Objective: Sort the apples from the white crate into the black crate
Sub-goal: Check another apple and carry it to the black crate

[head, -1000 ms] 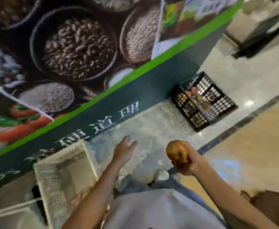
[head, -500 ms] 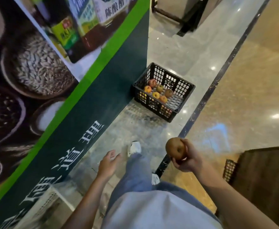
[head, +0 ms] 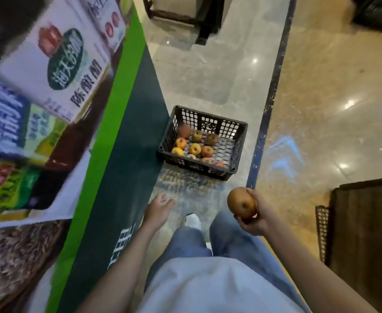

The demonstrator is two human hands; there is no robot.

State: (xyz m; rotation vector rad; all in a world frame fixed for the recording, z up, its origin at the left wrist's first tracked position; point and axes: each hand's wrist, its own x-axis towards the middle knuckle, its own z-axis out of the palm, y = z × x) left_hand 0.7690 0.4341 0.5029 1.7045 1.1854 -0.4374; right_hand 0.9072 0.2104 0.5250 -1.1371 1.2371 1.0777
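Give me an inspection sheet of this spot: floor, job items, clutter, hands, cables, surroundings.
Surface: glossy stone floor with a dark inlay strip.
Job's things: black crate on the floor holding several apples; one brown apple in hand; white crate not in view.
Clutter: nothing seen.
Hands: right hand grips the brown apple; left hand open, empty.
Cables: nothing seen.
Surroundings: printed display panel on the left, dark furniture on the right.

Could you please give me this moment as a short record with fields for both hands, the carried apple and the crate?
left: left hand open, empty.
right: right hand grips the brown apple.
target: black crate on the floor ahead, beside the display panel.
contents: several apples inside the crate.
white crate: not in view.
status: held apple not yet placed.
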